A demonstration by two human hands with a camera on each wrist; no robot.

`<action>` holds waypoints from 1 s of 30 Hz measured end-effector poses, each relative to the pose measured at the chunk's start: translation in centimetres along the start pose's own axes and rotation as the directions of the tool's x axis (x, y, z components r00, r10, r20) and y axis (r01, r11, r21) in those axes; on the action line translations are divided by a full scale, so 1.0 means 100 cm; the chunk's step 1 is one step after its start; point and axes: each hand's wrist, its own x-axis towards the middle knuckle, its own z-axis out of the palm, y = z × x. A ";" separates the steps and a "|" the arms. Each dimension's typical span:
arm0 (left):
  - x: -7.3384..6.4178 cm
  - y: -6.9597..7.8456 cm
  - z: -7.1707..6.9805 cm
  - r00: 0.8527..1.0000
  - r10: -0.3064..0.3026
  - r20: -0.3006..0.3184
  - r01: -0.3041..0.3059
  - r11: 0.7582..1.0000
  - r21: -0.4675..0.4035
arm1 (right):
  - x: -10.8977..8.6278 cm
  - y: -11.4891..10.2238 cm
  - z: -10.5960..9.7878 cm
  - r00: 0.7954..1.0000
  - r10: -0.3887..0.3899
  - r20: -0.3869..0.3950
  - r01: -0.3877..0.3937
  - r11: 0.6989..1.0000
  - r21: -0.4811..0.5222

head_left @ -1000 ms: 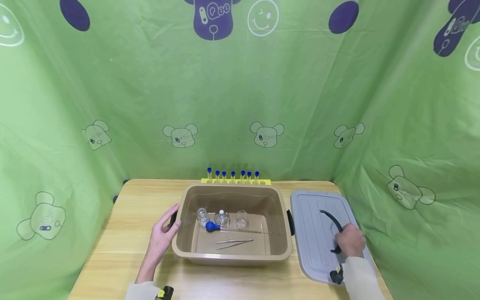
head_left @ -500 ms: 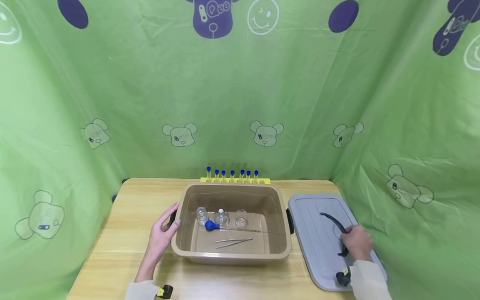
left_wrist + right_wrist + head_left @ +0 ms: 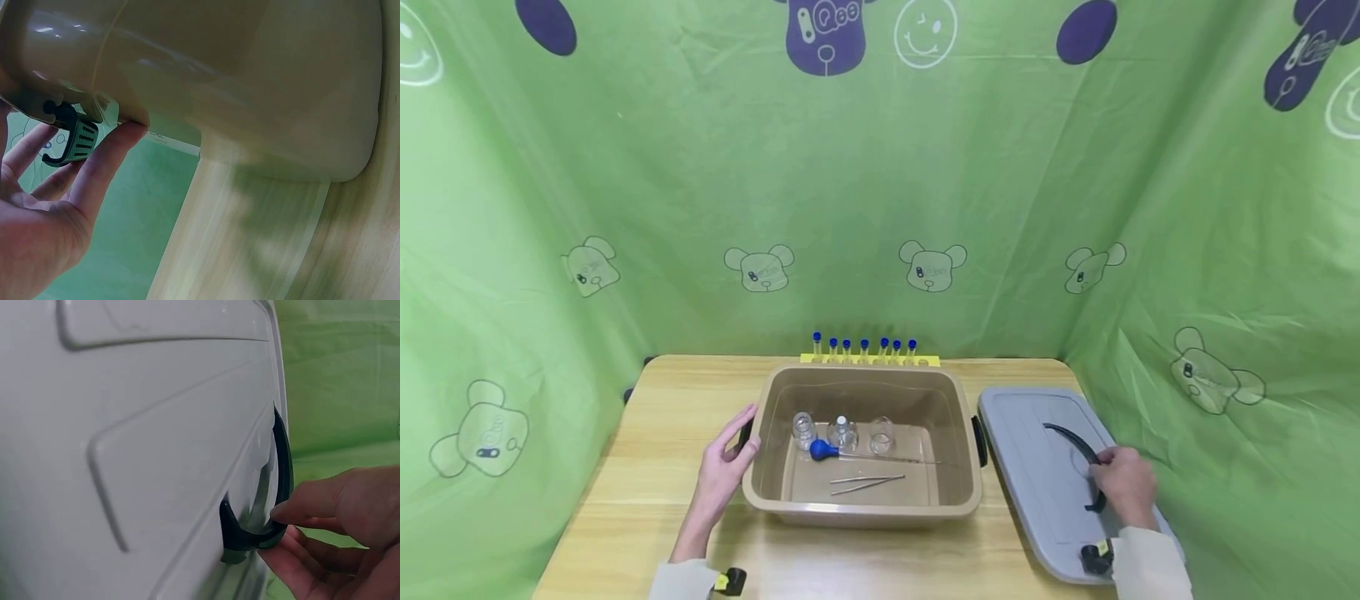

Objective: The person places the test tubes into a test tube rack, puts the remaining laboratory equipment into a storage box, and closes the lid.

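Note:
My left hand point(image 3: 720, 475) rests at the left side of the brown plastic box point(image 3: 865, 512), fingers fairly straight. In the left wrist view, the fingers touch the box wall around a dark latch point(image 3: 78, 137). My right hand point(image 3: 1126, 487) pinches the black handle point(image 3: 1078, 446) of the grey lid point(image 3: 1037, 475), right of the box. Thumb and fingers meet round that handle in the right wrist view. Inside the box are a small glass jar point(image 3: 804, 433), a white-capped bottle point(image 3: 842, 436), a glass beaker point(image 3: 882, 437), a blue-bulbed pipette point(image 3: 823, 450) and metal tweezers point(image 3: 867, 483).
Behind the box stands a yellow rack point(image 3: 931, 361) of several blue-capped tubes point(image 3: 864, 350). Another black latch point(image 3: 980, 442) is on the box's right side, close to the lid. The wooden table point(image 3: 632, 500) meets green curtains point(image 3: 850, 192) at the back and sides.
My right hand and the lid's near end have moved right and a little towards me. The left hand, the box and its contents look the same.

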 end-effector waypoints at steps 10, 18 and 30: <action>-0.001 0.003 -0.002 1.000 -0.010 0.014 0.010 1.000 0.003 | -0.001 -0.009 -0.018 1.000 -0.015 -0.017 0.015 1.000 0.012; 0.000 0.002 -0.001 0.999 -0.026 0.018 0.026 1.000 -0.010 | -0.004 -0.032 -0.041 0.992 -0.059 -0.110 0.063 0.997 0.035; 0.000 0.001 -0.002 0.999 -0.026 0.022 0.026 0.999 -0.023 | -0.010 -0.082 -0.082 0.960 -0.165 -0.226 0.180 0.983 0.047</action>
